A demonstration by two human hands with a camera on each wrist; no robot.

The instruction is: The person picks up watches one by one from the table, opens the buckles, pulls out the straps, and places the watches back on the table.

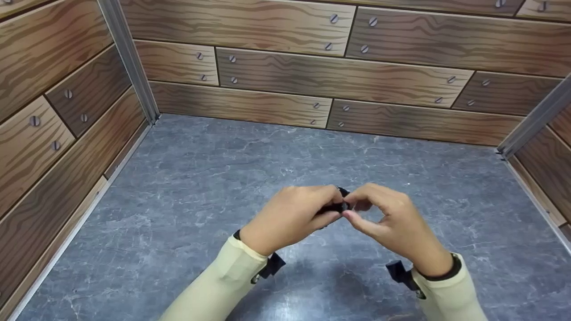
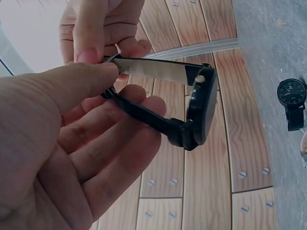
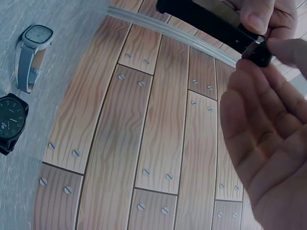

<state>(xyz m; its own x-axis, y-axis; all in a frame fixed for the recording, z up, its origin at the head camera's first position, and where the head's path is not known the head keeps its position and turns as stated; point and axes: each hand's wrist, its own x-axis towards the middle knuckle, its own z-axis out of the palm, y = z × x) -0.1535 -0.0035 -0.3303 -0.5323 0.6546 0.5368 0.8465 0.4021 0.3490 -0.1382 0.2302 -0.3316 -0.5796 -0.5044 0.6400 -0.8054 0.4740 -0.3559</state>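
Both hands hold a black wristwatch (image 2: 206, 108) off the table. Its strap (image 2: 148, 115) is black outside with a beige lining, and its two ends meet in a loop at the fingertips. My left hand (image 1: 287, 216) pinches the strap near the metal buckle (image 3: 249, 50), with the thumb on top and the other fingers under the band. The thumb and index finger of my right hand (image 1: 395, 223) pinch the strap end at the buckle. In the left wrist view the watch case hangs edge-on, away from the fingers. Fingers cover most of the watch in the head view.
On the grey marbled table (image 1: 223, 165) lie a round black watch (image 2: 291, 92) and, in the right wrist view, a squarish light-cased watch (image 3: 37, 34) and a black-dialled watch (image 3: 12, 120). Wood-patterned walls (image 1: 276, 67) with metal corner posts (image 1: 129, 58) enclose the table.
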